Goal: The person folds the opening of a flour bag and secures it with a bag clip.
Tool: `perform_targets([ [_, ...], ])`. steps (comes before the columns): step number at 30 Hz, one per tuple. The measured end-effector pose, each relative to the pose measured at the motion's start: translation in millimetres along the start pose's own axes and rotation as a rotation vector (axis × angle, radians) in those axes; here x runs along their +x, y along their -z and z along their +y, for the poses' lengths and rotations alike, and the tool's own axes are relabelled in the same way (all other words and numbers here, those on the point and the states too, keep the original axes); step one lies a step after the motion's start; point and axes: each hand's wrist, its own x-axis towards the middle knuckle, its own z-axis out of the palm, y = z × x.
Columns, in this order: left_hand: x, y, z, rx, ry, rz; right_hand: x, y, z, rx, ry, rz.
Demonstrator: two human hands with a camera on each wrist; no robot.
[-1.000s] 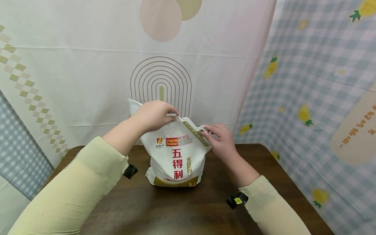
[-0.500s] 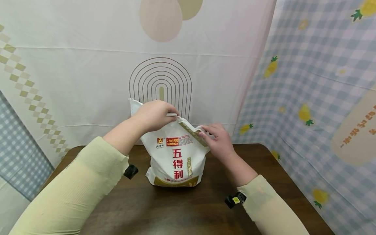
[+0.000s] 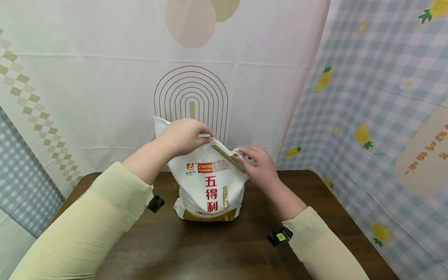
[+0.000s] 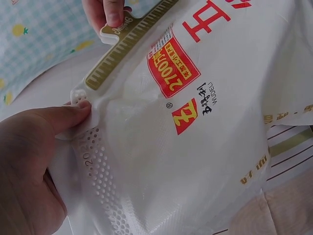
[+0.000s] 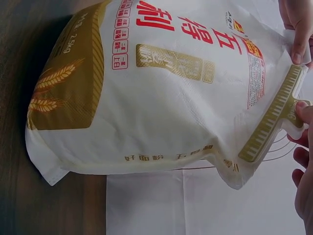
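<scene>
A white flour bag (image 3: 196,190) with red lettering and a gold base stands upright on the table, its top leaning up to the left. A gold-and-white sealing clip (image 5: 274,112) lies across the right part of its top edge. My left hand (image 3: 185,136) pinches the bag's top at the clip's left end; in the left wrist view its thumb (image 4: 78,112) presses there. My right hand (image 3: 260,167) holds the clip by its middle tab, thumb (image 5: 303,111) on the front in the right wrist view. The left hand's fingers behind the bag are mostly hidden.
The brown wooden table (image 3: 157,249) carries the bag near its back edge. Close behind hangs a pale cloth (image 3: 105,97) with printed arches. A blue checked cloth (image 3: 350,136) with pineapples hangs at the right. Black camera straps (image 3: 280,236) sit on the wrists.
My right hand has shifted slightly left with the clip, which lies a little further left along the bag's top. The left hand keeps its grip almost in place.
</scene>
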Motion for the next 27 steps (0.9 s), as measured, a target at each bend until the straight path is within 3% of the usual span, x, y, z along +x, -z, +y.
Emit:
perform_targets([
  [8, -1.4, 1.5, -2.8, 0.015, 0.008, -0.018, 0.4, -0.9, -2.5, -0.020, 0.021, -0.046],
  [27, -3.1, -0.3, -0.8, 0.061, -0.034, 0.003, -7.2, -5.2, -2.9, -0.010, -0.007, 0.000],
])
